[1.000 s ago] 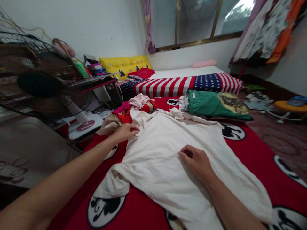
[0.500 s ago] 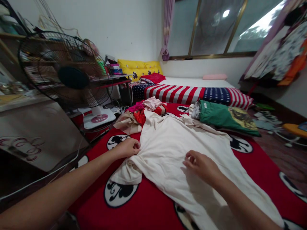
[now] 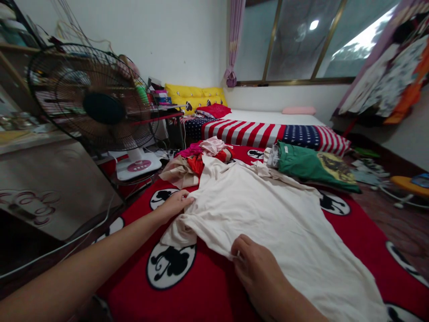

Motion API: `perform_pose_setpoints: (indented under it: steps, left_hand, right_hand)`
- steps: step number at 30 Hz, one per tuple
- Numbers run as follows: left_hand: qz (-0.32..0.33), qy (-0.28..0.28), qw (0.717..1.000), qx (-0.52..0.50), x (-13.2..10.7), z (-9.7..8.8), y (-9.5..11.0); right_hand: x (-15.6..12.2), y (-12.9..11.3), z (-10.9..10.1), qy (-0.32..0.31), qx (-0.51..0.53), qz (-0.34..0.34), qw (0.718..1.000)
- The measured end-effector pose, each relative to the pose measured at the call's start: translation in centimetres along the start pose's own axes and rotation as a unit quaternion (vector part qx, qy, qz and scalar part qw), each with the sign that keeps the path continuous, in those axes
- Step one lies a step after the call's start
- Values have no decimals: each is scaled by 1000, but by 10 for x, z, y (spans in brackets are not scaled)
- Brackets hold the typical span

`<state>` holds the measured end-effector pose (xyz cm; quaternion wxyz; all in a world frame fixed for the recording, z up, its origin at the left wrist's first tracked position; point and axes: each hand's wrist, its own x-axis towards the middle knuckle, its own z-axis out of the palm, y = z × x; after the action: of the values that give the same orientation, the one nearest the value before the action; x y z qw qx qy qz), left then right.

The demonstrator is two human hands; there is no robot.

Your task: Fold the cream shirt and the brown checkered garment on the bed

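A cream-white T-shirt [image 3: 264, 210] lies spread on a red blanket [image 3: 208, 286] with black-and-white round prints. My left hand [image 3: 179, 202] pinches the shirt's edge near its left shoulder, just above the crumpled sleeve [image 3: 181, 231]. Closer to me, my right hand [image 3: 251, 257] has its fingers closed on the shirt's near side edge. Light wrinkles run across the cloth between both hands. The right fingertips are partly hidden behind the hand.
Beyond the shirt lie a heap of pink, red and beige clothes [image 3: 197, 156] and a folded green garment [image 3: 311, 165]. A standing fan [image 3: 103, 107] is at the left. A bed with a flag-patterned cover [image 3: 244, 130] stands behind; an orange stool [image 3: 407, 184] is at right.
My right hand has come down and left from above the middle of the shirt and gripped its near edge. The left hand has shifted slightly up, and the near edge and sleeve have moved a little.
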<state>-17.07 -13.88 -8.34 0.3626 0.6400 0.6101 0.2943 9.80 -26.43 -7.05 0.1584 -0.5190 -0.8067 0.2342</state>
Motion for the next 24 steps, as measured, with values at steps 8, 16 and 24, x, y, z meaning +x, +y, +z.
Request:
perform_pose_setpoints:
  steps: [8, 16, 24]
  left_hand:
    - [-14, 73, 994, 84, 16, -56, -8]
    - [-26, -25, 955, 295, 20, -80, -7]
    - [43, 97, 945, 309, 70, -31, 44]
  right_hand:
    - [-4, 17, -14, -44, 81, -42, 995]
    - [-8, 18, -13, -131, 85, -89, 984]
    - [20, 34, -19, -24, 218, 1, 976]
